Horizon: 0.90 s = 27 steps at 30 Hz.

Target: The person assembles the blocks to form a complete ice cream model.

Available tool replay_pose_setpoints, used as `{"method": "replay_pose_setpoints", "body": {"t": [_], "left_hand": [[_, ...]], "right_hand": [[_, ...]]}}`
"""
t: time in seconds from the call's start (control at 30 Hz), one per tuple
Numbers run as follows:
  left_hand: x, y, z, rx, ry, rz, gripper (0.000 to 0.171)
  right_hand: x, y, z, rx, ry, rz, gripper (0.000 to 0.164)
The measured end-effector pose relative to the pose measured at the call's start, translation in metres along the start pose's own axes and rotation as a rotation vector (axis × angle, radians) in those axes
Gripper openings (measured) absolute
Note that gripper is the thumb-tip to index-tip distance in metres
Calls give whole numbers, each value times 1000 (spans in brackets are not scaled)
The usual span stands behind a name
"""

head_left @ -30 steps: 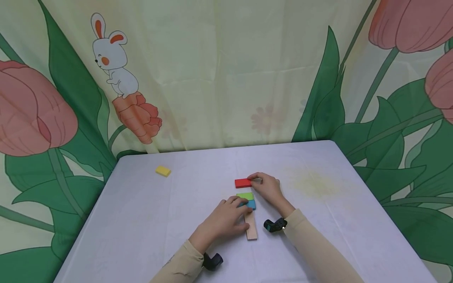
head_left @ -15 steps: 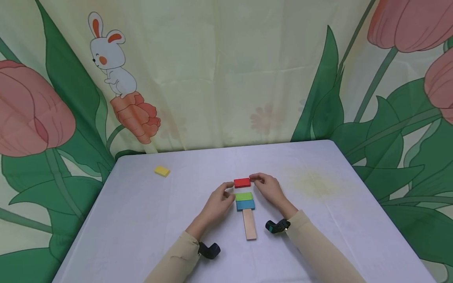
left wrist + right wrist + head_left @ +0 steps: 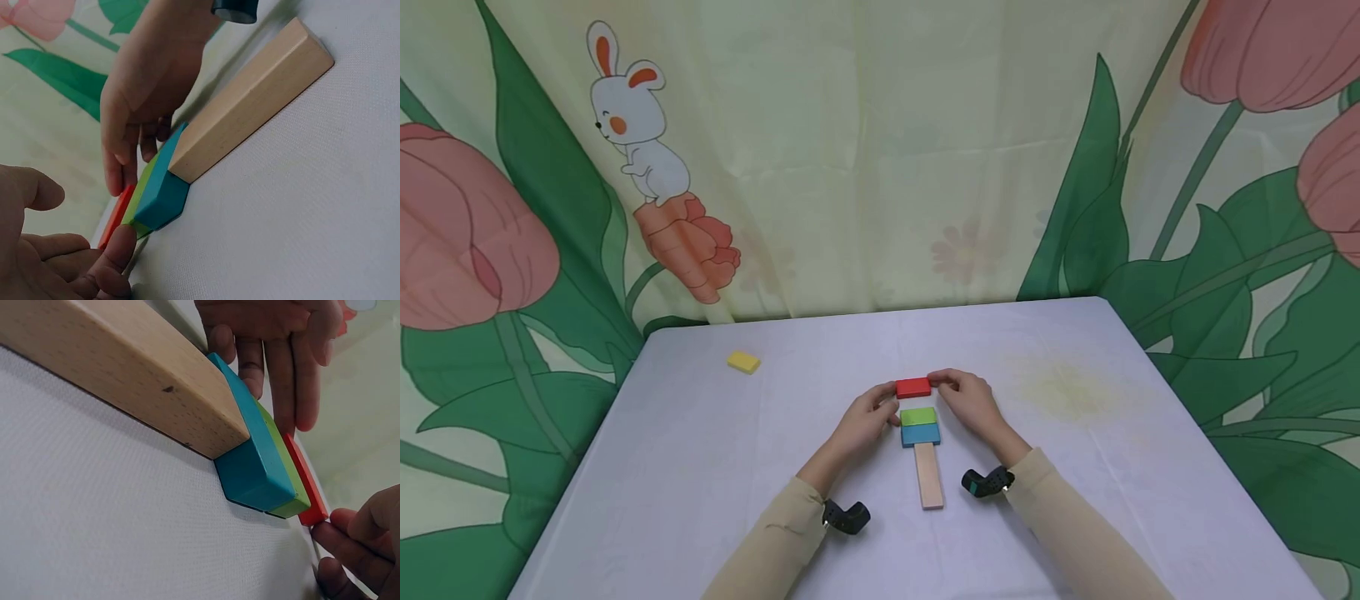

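A flat red block (image 3: 913, 387) lies crosswise on the white table, a small gap beyond a lime green block (image 3: 918, 416). The green one sits against a blue block (image 3: 921, 434), whose near side meets the end of a long plain wooden block (image 3: 928, 476). My left hand (image 3: 860, 425) has its fingertips at the red block's left end, with other fingers beside the green block. At the red block's right end, the fingertips of my right hand (image 3: 972, 406) touch it. Fairly straight fingers show on both hands in the wrist views, none wrapped round a block.
A yellow block (image 3: 744, 362) lies alone toward the back left of the white table (image 3: 670, 467). Behind the table's far edge hangs a curtain (image 3: 865, 167) printed with a rabbit and tulips. Each wrist wears a small black camera (image 3: 847, 517).
My left hand has moved from above the blue and wooden blocks, up and left, to the red block's left end. The right hand has stayed by the red block's right end.
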<state>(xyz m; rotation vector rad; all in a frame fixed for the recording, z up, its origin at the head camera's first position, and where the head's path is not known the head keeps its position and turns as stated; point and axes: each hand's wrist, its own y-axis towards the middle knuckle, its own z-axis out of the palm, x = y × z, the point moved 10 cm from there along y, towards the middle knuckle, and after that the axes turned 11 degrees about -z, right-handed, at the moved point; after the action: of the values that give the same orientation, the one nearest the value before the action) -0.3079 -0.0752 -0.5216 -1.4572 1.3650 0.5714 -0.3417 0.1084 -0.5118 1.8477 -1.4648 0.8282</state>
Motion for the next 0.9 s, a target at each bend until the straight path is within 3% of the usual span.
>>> {"method": "replay_pose_setpoints", "body": {"t": [0.53,0.9], "left_hand": [[0,-3,4,38,58,-9,52],[2,-13,5,24,97,-32,54]], "right_hand": [[-6,-6,-4,-7,35,23,33],[-8,-10,-1,0,35,15,32]]}}
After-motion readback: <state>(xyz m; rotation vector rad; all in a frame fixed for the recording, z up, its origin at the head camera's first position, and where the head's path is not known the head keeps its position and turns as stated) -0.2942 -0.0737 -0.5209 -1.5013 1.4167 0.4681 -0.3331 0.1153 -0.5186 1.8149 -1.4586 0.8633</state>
